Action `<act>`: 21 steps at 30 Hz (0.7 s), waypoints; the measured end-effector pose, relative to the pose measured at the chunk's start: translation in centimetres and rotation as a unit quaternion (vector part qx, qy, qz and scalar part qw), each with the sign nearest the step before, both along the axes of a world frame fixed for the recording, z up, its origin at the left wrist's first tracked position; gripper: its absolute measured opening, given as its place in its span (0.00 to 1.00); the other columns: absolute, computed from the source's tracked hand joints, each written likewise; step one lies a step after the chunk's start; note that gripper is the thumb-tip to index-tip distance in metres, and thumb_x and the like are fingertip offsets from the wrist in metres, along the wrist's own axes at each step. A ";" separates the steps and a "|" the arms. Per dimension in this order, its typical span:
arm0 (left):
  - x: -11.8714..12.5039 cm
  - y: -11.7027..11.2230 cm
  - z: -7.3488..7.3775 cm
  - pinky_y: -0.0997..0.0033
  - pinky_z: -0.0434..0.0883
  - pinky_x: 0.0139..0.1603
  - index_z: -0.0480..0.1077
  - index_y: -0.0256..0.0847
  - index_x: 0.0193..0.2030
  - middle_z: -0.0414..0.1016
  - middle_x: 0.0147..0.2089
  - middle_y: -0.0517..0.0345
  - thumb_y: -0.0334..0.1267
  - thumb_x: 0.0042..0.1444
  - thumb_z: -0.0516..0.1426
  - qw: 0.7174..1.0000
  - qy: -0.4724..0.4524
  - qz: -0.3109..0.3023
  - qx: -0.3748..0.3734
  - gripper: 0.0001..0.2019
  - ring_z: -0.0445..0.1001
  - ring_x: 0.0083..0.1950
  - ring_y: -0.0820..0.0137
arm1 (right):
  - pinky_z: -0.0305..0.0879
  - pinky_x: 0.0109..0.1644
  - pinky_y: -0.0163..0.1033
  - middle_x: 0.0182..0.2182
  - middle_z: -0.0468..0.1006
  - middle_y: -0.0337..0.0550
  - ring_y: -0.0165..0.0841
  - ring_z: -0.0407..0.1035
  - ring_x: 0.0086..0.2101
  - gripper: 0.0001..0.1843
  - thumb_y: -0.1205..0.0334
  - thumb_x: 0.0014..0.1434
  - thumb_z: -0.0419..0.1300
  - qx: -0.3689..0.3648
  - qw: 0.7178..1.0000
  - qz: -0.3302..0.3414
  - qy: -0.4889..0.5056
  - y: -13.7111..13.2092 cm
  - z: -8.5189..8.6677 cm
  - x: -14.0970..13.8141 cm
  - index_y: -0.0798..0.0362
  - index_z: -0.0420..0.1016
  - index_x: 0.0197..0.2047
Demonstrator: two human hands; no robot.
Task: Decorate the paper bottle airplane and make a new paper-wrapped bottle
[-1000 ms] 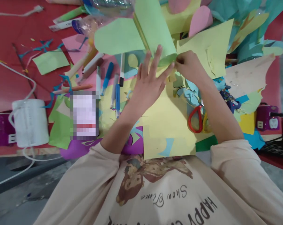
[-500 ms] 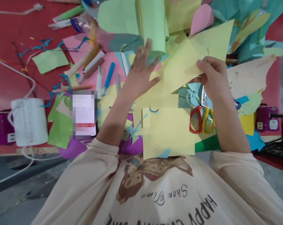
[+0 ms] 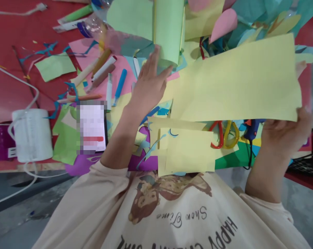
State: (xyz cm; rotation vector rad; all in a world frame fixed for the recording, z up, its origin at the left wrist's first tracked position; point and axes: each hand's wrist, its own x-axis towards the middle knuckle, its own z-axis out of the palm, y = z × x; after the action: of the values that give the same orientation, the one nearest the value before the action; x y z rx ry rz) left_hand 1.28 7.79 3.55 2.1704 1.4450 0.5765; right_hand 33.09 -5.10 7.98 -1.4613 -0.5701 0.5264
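Note:
My right hand (image 3: pixel 288 129) pinches the lower right corner of a large pale yellow sheet of paper (image 3: pixel 239 83), which stretches from the middle of the table to the right. My left hand (image 3: pixel 151 79) has its fingers stretched out against the lower end of a rolled green paper (image 3: pixel 169 31); its grip is not closed. Smaller yellow paper pieces (image 3: pixel 190 152) lie in front of my body. Scissors with red and yellow handles (image 3: pixel 230 136) stick out from under the large sheet, their blades hidden. A dark blue glue gun (image 3: pixel 253 129) lies beside them, partly covered.
Several markers (image 3: pixel 120 83) are scattered left of my left hand. A phone with a blurred screen (image 3: pixel 93 128) lies nearer me, by a white power adapter (image 3: pixel 32 135). Pink curled paper (image 3: pixel 225 24) and a clear plastic bottle (image 3: pixel 94 26) lie farther back.
My right hand has moved right and toward me, drawing the yellow sheet out flat over the scissors' blades. My left hand's fingers have come closer together and moved slightly left.

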 end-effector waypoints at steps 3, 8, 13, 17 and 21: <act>-0.4 -3.8 3.4 0.34 0.55 0.73 0.64 0.32 0.67 0.49 0.78 0.38 0.31 0.69 0.47 0.996 0.058 0.007 0.064 0.21 0.50 0.78 0.49 | 0.77 0.54 0.43 0.51 0.83 0.47 0.40 0.74 0.58 0.08 0.58 0.57 0.60 -0.025 0.995 -0.034 0.090 -2.1 -0.9 0.2 0.44 0.82 0.33; -0.1 -11.5 4.5 0.63 0.77 0.44 0.75 0.40 0.40 0.82 0.41 0.52 0.33 0.68 0.48 0.988 0.067 -0.036 0.134 0.14 0.80 0.42 0.64 | 0.83 0.45 0.49 0.51 0.81 0.47 0.43 0.78 0.52 0.22 0.47 0.57 0.64 -0.043 0.980 -0.007 0.197 -2.7 -1.3 -1.9 0.47 0.74 0.52; 1.3 -15.8 0.3 0.57 0.74 0.60 0.77 0.41 0.46 0.79 0.57 0.48 0.34 0.68 0.52 0.968 0.127 -0.141 0.163 0.11 0.77 0.59 0.60 | 0.84 0.42 0.46 0.51 0.81 0.46 0.42 0.78 0.52 0.24 0.46 0.60 0.62 -0.074 0.969 0.080 0.223 -3.6 -1.2 -5.3 0.46 0.71 0.57; 1.8 -15.7 -2.5 0.52 0.67 0.68 0.65 0.40 0.68 0.66 0.71 0.42 0.45 0.69 0.54 0.960 0.191 -0.175 0.109 0.24 0.67 0.71 0.54 | 0.84 0.39 0.41 0.51 0.82 0.45 0.40 0.78 0.53 0.22 0.47 0.61 0.62 -0.105 0.958 0.127 0.234 -5.6 -1.8 -6.2 0.45 0.72 0.57; 1.1 -13.2 -3.7 0.47 0.60 0.73 0.61 0.41 0.71 0.58 0.75 0.40 0.45 0.70 0.51 0.973 0.172 -0.153 0.030 0.25 0.58 0.76 0.52 | 0.79 0.29 0.29 0.46 0.84 0.39 0.32 0.81 0.42 0.15 0.52 0.59 0.64 -0.158 0.939 0.105 0.288 -7.3 -2.7 -7.4 0.45 0.78 0.49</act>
State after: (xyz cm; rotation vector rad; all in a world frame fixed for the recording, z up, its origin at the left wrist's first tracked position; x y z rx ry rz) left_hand 2.37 -5.43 -0.15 2.5706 1.2239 0.1395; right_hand 25.65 -12.43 5.27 -1.4563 -0.1737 1.2112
